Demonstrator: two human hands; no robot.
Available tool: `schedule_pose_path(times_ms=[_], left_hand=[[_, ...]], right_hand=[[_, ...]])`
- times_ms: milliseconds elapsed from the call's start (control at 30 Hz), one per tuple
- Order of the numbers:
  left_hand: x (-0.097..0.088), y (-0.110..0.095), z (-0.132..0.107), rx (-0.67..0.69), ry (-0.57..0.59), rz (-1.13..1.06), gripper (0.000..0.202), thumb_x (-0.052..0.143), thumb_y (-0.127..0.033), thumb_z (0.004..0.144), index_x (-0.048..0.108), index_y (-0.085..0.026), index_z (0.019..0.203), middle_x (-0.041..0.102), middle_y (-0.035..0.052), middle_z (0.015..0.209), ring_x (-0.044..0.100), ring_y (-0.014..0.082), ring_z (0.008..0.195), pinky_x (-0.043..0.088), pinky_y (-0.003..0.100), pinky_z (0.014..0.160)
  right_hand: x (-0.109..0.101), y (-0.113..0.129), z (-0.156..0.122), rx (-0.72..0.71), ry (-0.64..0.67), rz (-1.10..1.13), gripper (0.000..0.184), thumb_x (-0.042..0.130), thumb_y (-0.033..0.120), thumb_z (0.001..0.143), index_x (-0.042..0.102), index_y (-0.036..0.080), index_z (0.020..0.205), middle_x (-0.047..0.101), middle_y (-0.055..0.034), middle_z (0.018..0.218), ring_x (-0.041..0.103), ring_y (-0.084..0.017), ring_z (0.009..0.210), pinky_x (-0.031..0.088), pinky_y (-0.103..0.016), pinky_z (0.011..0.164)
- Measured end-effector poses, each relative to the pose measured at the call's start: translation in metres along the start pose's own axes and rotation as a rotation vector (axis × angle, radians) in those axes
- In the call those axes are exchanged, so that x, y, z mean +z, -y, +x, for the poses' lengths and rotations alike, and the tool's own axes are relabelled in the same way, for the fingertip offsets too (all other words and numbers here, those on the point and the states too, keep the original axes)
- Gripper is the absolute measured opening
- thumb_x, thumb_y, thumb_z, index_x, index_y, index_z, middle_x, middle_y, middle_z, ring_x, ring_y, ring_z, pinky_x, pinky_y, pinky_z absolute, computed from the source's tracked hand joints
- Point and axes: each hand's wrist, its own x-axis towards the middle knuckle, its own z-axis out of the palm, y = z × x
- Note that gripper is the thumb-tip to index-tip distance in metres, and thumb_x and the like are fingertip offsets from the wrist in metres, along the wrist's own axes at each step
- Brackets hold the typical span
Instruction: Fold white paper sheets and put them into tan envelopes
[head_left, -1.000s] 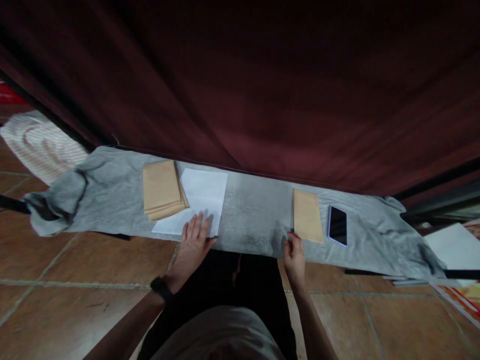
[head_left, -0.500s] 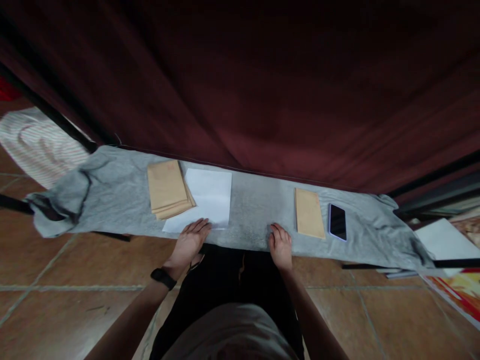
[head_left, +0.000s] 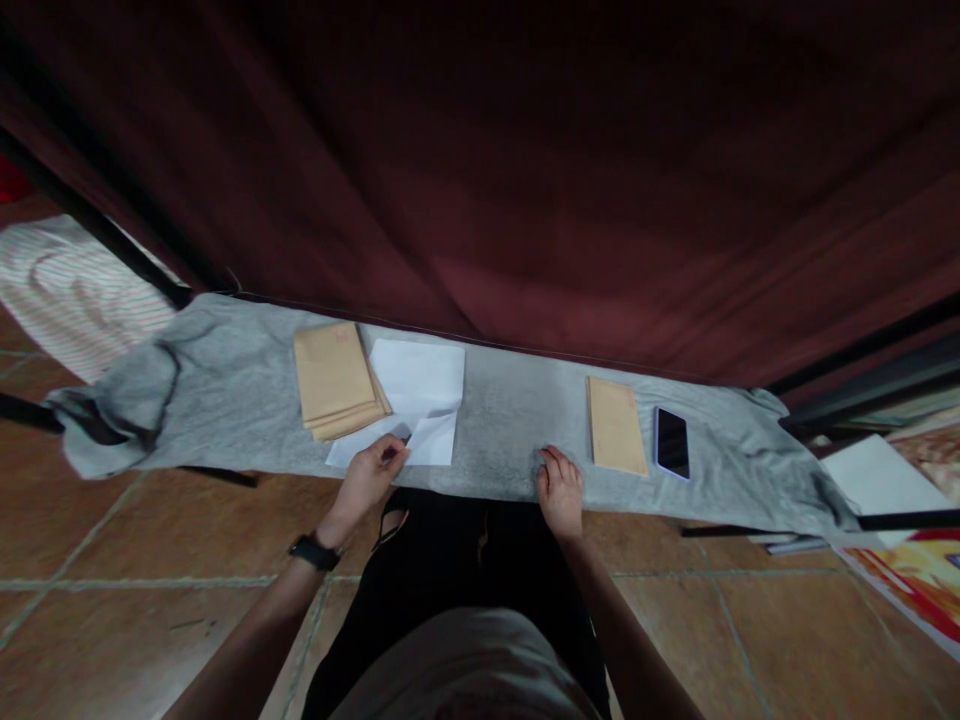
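Observation:
My left hand (head_left: pixel 373 474) pinches the near edge of a white sheet of paper (head_left: pixel 420 375) between thumb and fingers. That edge is lifted and bent over, and more white paper shows beneath it. Overlapping the sheet's left side is a stack of brown envelopes (head_left: pixel 337 372). My right hand (head_left: pixel 560 490) rests on the grey cloth (head_left: pixel 510 405) near its front edge, open and holding nothing, its fingers lying loosely bent. To the right of that hand, apart from it, are a few more brown envelopes (head_left: pixel 617 425), laid almost squarely together.
A phone (head_left: pixel 672 442) in a purple case lies right of the right-hand envelopes. Behind the cloth-covered narrow surface hangs a dark red curtain (head_left: pixel 480 200). Dark metal bars (head_left: pixel 907 350) stand at both sides. Striped fabric (head_left: pixel 82 290) lies at the left, above the tiled floor (head_left: pixel 150 620).
My left hand has gone from lying flat on the white paper to pinching its near edge, which is now raised and folded back. My right hand has stayed in place.

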Motion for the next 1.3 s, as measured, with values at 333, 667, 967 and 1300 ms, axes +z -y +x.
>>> schedule_pose_path(times_ms=[333, 667, 967, 1300], left_hand=[[0.009, -0.007, 0.001, 0.177, -0.017, 0.081, 0.025, 0.055, -0.039, 0.087, 0.066, -0.023, 0.071, 0.070, 0.0040, 0.076, 0.065, 0.0207, 0.075, 0.051, 0.032, 0.073], [0.000, 0.003, 0.006, 0.111, 0.057, -0.110, 0.029, 0.063, -0.047, 0.083, 0.064, -0.021, 0.070, 0.063, -0.0012, 0.066, 0.057, 0.0153, 0.061, 0.044, 0.026, 0.058], [-0.008, -0.042, -0.005, 0.288, -0.179, 0.402, 0.020, 0.044, -0.025, 0.098, 0.059, -0.020, 0.087, 0.065, 0.0060, 0.085, 0.062, 0.0215, 0.081, 0.049, 0.033, 0.073], [0.084, -0.145, -0.047, 0.848, 0.044, 0.585, 0.007, 0.055, -0.016, 0.098, 0.062, -0.020, 0.098, 0.068, 0.0046, 0.102, 0.061, 0.0201, 0.100, 0.046, 0.035, 0.091]], right_hand=[[0.001, -0.001, 0.000, -0.044, -0.038, -0.047, 0.037, 0.039, 0.020, 0.102, 0.060, 0.019, 0.133, 0.066, -0.0113, 0.133, 0.055, -0.024, 0.124, 0.038, -0.039, 0.105], [0.001, -0.002, -0.001, -0.043, -0.031, -0.056, 0.037, 0.039, 0.021, 0.103, 0.060, 0.019, 0.133, 0.066, -0.0114, 0.133, 0.056, -0.024, 0.123, 0.037, -0.040, 0.107], [-0.004, 0.000, -0.001, 0.007, -0.014, 0.030, 0.039, 0.039, 0.025, 0.102, 0.062, 0.020, 0.133, 0.065, -0.0126, 0.135, 0.056, -0.025, 0.126, 0.038, -0.045, 0.109], [-0.029, 0.011, 0.026, 0.610, 0.109, 1.022, 0.064, 0.037, 0.069, 0.096, 0.069, 0.019, 0.121, 0.075, -0.0114, 0.116, 0.070, -0.024, 0.102, 0.055, -0.038, 0.085]])
